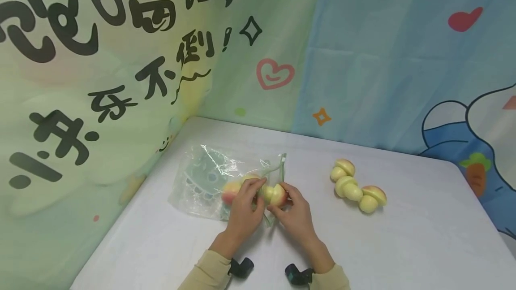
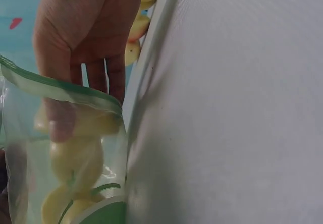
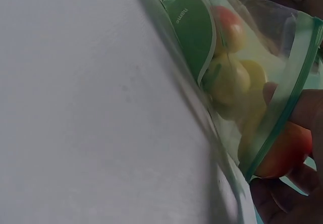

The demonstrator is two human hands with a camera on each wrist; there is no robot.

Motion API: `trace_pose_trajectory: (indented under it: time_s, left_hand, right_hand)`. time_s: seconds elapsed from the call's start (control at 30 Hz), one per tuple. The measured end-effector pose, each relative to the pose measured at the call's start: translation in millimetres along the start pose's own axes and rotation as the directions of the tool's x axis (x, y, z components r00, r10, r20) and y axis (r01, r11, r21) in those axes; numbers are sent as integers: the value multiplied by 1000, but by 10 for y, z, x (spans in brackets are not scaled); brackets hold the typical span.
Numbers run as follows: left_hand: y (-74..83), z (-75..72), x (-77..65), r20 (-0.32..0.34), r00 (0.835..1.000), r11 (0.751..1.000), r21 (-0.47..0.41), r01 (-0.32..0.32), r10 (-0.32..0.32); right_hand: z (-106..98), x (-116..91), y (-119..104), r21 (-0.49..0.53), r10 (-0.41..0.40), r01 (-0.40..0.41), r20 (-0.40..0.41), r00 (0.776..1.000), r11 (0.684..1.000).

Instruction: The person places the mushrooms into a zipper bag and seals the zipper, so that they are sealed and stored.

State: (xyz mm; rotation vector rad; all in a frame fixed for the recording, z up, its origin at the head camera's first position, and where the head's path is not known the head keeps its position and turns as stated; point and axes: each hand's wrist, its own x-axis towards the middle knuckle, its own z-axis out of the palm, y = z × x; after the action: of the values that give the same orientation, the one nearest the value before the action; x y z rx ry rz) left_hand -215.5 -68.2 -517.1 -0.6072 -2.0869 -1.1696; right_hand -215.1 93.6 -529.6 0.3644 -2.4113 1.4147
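Note:
A clear zip bag (image 1: 193,187) with a green-edged mouth and a green print lies on the table, its mouth to the right. My left hand (image 1: 243,207) holds the bag by its mouth; its fingertips are partly hidden. At the mouth, my right hand (image 1: 296,214) grips a mushroom-shaped piece (image 1: 278,195), pale yellow with a red-blushed dome. In the right wrist view, that red dome (image 3: 285,153) sticks out past the green zip edge (image 3: 282,125), with a fingertip behind the film. More yellow and red pieces (image 3: 227,85) show inside the bag.
To the right on the white table (image 1: 403,240) lie several similar pale yellow pieces (image 1: 348,189) in a loose row. Printed cloth (image 1: 363,66) hangs behind and along the left side. Black devices (image 1: 242,267) are strapped at both wrists.

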Motion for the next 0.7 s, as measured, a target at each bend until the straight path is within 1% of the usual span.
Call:
trace_pose_trajectory:
  time_s: [0.13, 0.23, 0.33, 0.43, 0.57, 0.7]
  left_hand:
    - [2, -12, 2, 8, 1000, 1000, -14, -7, 7]
    - [2, -9, 5, 0, 1000, 999, -29, -22, 22]
    - [0, -1, 8, -10, 999, 998, -39, -39, 38]
    - [2, 1, 14, -8, 999, 998, -37, -40, 40]
    - [10, -9, 16, 1, 1000, 999, -25, -25, 25]
    - [18, -21, 14, 1, 1000, 1000, -19, -12, 12]
  right_hand:
    - [27, 27, 5, -45, -31, 33, 48, 998, 998]
    - [41, 42, 2, -58, -19, 25, 99, 995, 998]
    - [49, 44, -15, -47, 3, 4, 152, 988, 999]
    - [56, 33, -20, -2, 12, -12, 184, 983, 1000]
    - [58, 22, 12, 68, -4, -9, 186, 983, 998]
    - [26, 19, 63, 90, -38, 27, 126, 991, 996]
